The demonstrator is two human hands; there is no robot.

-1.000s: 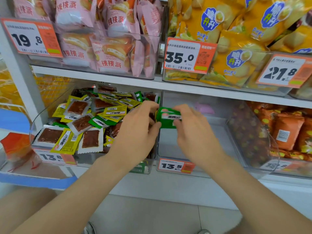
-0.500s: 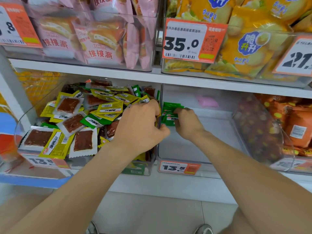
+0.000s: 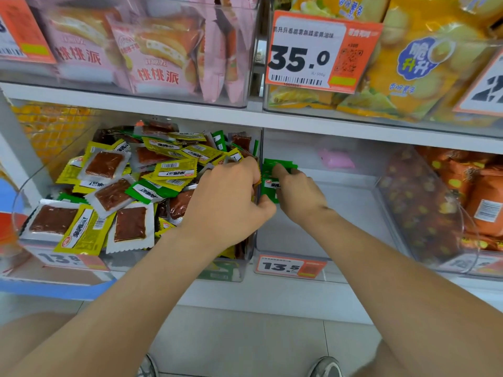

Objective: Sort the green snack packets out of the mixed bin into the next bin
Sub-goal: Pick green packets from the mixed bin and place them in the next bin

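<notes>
On lower shelf [image 3: 272, 297], straight ahead of me: mixed bin [image 3: 19, 210] at left, heaped with yellow, green and clear-window packets. Next bin [image 3: 353, 263] just beside it at right, pink packet [image 3: 336, 159] at back. My left hand [image 3: 228, 197] knuckles-up at mixed bin's right wall, fingers curled down among packets; tips hidden, cannot tell if it grips anything. My right hand [image 3: 299, 191] inside next bin, by its left wall, fingers curled round small stack of green packets [image 3: 269, 183], index finger on top. Stack just beside my left thumb.
</notes>
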